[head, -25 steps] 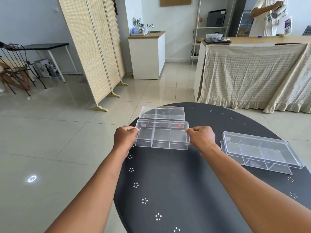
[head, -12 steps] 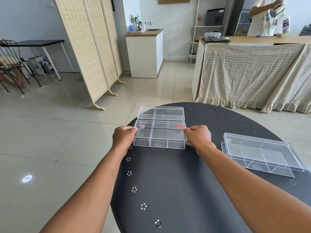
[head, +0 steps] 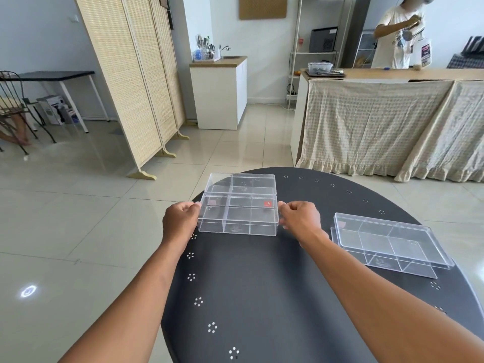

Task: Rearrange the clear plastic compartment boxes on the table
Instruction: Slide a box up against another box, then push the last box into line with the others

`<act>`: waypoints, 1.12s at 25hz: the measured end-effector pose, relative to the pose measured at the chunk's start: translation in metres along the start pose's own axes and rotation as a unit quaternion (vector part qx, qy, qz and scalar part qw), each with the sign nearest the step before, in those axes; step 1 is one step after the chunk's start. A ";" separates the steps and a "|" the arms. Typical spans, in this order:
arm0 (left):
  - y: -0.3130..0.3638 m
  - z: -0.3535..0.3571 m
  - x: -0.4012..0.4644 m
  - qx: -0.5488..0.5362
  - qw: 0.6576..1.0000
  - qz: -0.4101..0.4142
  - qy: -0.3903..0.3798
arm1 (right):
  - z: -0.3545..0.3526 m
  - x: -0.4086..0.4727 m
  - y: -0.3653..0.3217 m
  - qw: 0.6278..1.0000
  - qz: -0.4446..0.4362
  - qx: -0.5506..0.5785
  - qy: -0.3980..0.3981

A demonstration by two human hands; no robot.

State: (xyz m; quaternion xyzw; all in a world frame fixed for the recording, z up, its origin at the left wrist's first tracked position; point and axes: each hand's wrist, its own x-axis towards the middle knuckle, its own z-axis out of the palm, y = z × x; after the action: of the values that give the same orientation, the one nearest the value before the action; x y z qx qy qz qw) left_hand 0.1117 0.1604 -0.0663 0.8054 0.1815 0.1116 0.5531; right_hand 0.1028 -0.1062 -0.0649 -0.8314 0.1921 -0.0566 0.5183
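held box (head: 237, 217) | moved away from wearer, now touching far box (head: 241, 184) | hands went with it

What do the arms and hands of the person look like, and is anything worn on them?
Both arms are bare along all of their visible length: no sleeves can be seen. The left hand and the right hand have no gloves, and no ring, watch or bracelet shows on the sides facing the camera. No tattoos or other markings are visible. The fingertips are mostly hidden.
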 end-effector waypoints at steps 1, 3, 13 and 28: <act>0.005 -0.002 -0.008 0.018 0.999 0.026 0.040 | -0.006 -0.005 -0.002 1.000 -0.013 -0.002 0.007; 0.021 -0.004 -0.030 0.026 0.991 0.086 0.098 | -0.023 -0.016 -0.005 0.999 -0.040 0.007 0.019; 0.079 0.085 -0.117 -0.012 0.982 0.132 -0.137 | -0.201 -0.043 0.033 0.981 -0.053 0.030 0.185; 0.061 0.215 -0.197 0.035 0.979 0.077 -0.186 | -0.247 -0.042 0.131 0.979 0.084 0.046 0.178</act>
State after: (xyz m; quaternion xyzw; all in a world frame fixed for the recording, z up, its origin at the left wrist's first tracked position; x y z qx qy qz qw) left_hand 0.0252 -0.1239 -0.0833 0.8427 0.0173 -0.0044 0.5381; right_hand -0.0424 -0.3491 -0.0639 -0.7644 0.3474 -0.1685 0.5163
